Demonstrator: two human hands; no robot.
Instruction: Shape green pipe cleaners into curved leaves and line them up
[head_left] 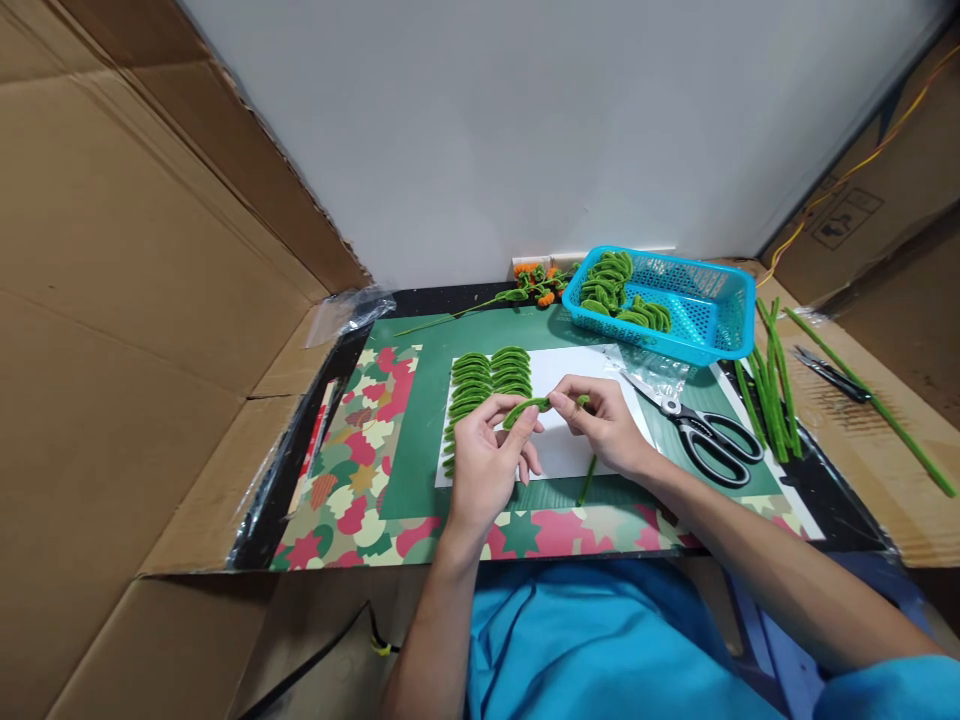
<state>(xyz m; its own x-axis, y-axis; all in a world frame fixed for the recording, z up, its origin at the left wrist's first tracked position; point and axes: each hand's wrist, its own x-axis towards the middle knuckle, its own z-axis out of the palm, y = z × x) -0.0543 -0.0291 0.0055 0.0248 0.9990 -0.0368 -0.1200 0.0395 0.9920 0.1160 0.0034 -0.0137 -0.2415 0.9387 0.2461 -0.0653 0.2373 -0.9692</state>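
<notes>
- A small handcraft workspace, home or workshop unclear, around a dark green tabletop sheet [420, 420] with a multicoloured patterned border
- On the sheet: curved, fuzzy green leaf shapes [512, 372] in columns; black-handled metal scissors [670, 407]
- Right of it: long, fuzzy green stems [772, 400]
- Left: tall brown cardboard panels [112, 250]
- Behind: plain pale grey wall [487, 130]

A curved green fuzzy leaf [525, 408] lies between both hands [491, 455]

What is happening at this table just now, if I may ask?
A person holds a green fuzzy leaf shape between the left hand and the right hand. Similar leaves lie in two columns on white paper; more sit in a blue basket. Scissors lie to the right.
</notes>
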